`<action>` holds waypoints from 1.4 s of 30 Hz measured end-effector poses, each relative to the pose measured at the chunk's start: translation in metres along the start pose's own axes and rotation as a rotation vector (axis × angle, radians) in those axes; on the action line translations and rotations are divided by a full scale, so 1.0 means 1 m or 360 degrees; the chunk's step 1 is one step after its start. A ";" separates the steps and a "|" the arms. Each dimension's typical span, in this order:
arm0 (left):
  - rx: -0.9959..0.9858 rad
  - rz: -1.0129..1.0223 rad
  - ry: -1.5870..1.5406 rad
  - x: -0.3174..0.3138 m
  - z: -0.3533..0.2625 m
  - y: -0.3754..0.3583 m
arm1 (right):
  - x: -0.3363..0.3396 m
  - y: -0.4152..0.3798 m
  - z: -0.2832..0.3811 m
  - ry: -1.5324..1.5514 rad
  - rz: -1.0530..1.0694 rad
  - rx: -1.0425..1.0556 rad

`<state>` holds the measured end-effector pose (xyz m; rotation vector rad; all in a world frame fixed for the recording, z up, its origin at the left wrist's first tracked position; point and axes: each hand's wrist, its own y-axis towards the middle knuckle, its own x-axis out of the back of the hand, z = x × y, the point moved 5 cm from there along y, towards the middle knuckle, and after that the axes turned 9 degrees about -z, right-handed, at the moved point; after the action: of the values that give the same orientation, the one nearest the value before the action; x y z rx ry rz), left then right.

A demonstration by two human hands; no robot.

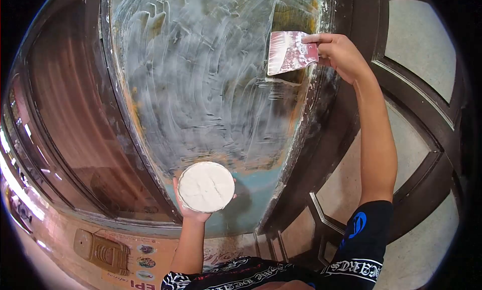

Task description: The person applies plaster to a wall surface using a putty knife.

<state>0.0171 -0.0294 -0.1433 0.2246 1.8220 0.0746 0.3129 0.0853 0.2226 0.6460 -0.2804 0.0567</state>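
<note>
My right hand [340,53] grips a putty knife [290,54] with a wide reddish blade smeared with white paste. Its blade lies over the upper right part of a panel [201,84], near the panel's right frame edge. White streaks and swirls cover most of that panel, while a darker brown-yellow patch shows around the blade. Low in front of the panel, my left hand [193,214] holds up a round tub of white putty [206,187], its fingers wrapped around the sides. The putty's top is fairly level, with a few creases.
Dark wooden frames border the panel on both sides. To the right is a dark door with pale panels [422,43]; to the left is a brown glossy pane [88,99]. A brown plastic stool [103,251] and a printed banner [145,265] are at the lower left.
</note>
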 end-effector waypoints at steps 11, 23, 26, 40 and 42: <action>-0.0006 0.0059 0.0033 0.005 0.001 0.000 | -0.011 -0.018 0.042 -0.1207 -0.0688 0.1056; -0.0046 0.0053 -0.0115 0.008 -0.008 -0.010 | -0.034 0.007 0.008 -0.1894 -0.0867 0.1359; -0.0019 0.0009 -0.0125 0.011 -0.005 -0.010 | -0.039 0.011 0.006 -0.1885 -0.0867 0.1666; -0.0118 0.0031 -0.0006 0.014 0.006 0.011 | -0.065 -0.022 -0.057 -0.1793 0.0037 0.0994; -0.0094 -0.0043 -0.0080 0.017 0.007 0.017 | -0.057 -0.005 -0.044 -0.1854 -0.0053 0.1015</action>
<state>0.0213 -0.0100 -0.1586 0.1590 1.7700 0.1032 0.2694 0.1093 0.1704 1.2758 -1.4127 -0.2889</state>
